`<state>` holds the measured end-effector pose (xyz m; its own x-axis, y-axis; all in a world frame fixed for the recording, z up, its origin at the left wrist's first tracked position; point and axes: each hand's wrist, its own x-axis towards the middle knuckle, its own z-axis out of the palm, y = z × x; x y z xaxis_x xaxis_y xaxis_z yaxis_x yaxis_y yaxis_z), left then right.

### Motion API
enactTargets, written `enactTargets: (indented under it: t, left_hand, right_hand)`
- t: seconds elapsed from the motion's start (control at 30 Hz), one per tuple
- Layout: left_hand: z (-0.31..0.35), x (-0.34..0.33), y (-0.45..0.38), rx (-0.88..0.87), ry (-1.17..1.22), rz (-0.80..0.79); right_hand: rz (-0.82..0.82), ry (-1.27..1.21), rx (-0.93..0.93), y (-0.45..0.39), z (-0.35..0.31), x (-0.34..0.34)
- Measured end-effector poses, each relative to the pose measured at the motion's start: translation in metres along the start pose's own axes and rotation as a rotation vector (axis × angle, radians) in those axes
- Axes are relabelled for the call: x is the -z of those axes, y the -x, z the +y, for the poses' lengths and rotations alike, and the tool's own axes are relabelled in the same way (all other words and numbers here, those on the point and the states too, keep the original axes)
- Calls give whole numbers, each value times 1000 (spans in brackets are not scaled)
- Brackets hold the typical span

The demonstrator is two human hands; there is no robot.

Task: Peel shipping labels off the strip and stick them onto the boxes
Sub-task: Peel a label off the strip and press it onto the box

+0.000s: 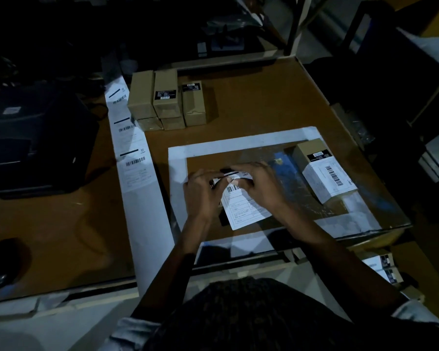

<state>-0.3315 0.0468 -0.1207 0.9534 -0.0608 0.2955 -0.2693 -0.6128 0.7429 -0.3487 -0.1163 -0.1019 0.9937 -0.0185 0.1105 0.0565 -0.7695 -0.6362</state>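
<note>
head view, left to right: label strip (134,158) runs along the table's (61,224) left side; left hand (200,193) and right hand (259,186) pinch one shipping label (241,206) at the near edge over a dark box, barely visible. uneven pressing could skew or crease it. a labelled box (325,171) sits by the right edge.

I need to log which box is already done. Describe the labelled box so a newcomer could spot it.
Find the white taped rectangle on the brown table. At its right end lies the labelled box, alone. Unlike the stacked boxes at the back, a white barcode label wraps its near end.
</note>
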Motion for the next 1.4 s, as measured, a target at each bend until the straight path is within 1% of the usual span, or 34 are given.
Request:
enactTargets:
  t: [0.2, 0.33, 0.47, 0.53, 0.77, 0.93, 1.07, 1.13, 1.23, 1.4]
  left_hand:
    - [3, 0, -2, 62, -36, -43]
    - [2, 2, -3, 65, -22, -63]
    - [-1, 7, -5, 131, 110, -45]
    - [1, 10, -5, 154, 140, -38]
    - [1, 8, -5, 78, 110, -41]
    - [0, 8, -5, 25, 110, -17]
    - [-7, 3, -7, 11, 46, -38]
    - [-9, 1, -8, -4, -8, -48]
    - [-8, -1, -8, 0, -52, -37]
    - [-8, -3, -7, 5, -36, -17]
  right_hand:
    - [13, 98, 49, 0, 7, -2]
    - [-29, 120, 66, -2, 6, -1]
    - [-23, 16, 79, -1, 3, 2]
    - [-34, -37, 71, 1, 0, 2]
    - [-37, -23, 95, -3, 7, -1]
    - [-58, -83, 102, -6, 7, 2]
    - [-85, -131, 113, -6, 7, 5]
    - [-100, -116, 121, -7, 7, 6]
    - [-115, -117, 92, -7, 6, 7]
    - [-133, -173, 43, -5, 5, 7]
